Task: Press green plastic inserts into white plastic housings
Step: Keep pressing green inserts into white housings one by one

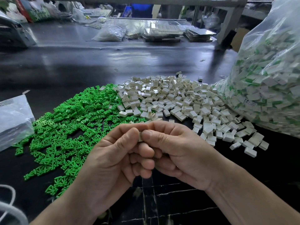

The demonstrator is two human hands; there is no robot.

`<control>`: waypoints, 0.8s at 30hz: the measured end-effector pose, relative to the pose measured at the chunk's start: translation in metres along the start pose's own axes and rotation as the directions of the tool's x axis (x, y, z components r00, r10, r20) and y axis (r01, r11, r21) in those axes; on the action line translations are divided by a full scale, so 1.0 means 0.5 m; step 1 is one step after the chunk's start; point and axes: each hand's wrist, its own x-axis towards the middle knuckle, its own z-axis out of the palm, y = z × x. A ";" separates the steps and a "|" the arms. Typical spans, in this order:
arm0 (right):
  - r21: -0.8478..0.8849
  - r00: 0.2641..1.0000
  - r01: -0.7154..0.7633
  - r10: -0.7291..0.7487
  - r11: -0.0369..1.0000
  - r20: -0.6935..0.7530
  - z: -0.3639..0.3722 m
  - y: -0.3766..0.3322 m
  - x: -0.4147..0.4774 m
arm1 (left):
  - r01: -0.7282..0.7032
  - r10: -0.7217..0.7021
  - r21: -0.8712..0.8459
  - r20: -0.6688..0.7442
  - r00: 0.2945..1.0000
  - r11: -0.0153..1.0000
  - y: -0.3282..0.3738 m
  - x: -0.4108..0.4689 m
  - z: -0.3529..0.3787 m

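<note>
Hands meet low over the near middle of the glossy black surface [81, 69], thumbs tip to tip. The left hand [112, 153] and the right hand [181, 151] share one grip, each closed on a single small white housing [140, 136], which is pinched between the thumbs and the curled forefingers. Only a thin sliver of it shows between the thumb tips, and whether a green piece sits inside cannot be told. The other fingers of both hands are folded in under it, knuckles touching. Beyond the left hand a broad heap of loose green inserts [69, 125] spreads toward the left edge. Beyond the right hand lies a heap of loose white housings [178, 101]; the two heaps touch and mix a little where they join. Against the right edge stands a large clear bag [269, 70], bulging with white pieces that show green in them, its foot touching the white heap. A smaller clear bag [13, 119] lies flat at the left edge, just beside the green heap. A white cord [12, 196] curls at the near left corner. Along the far edge sit more clear bags and stacked trays [162, 35], too blurred to name further.
</note>
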 end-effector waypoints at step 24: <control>0.472 0.965 0.123 -0.215 0.873 0.147 -0.027 -0.014 0.006 | -0.096 0.190 0.374 -0.223 0.956 0.922 0.032 0.002 -0.027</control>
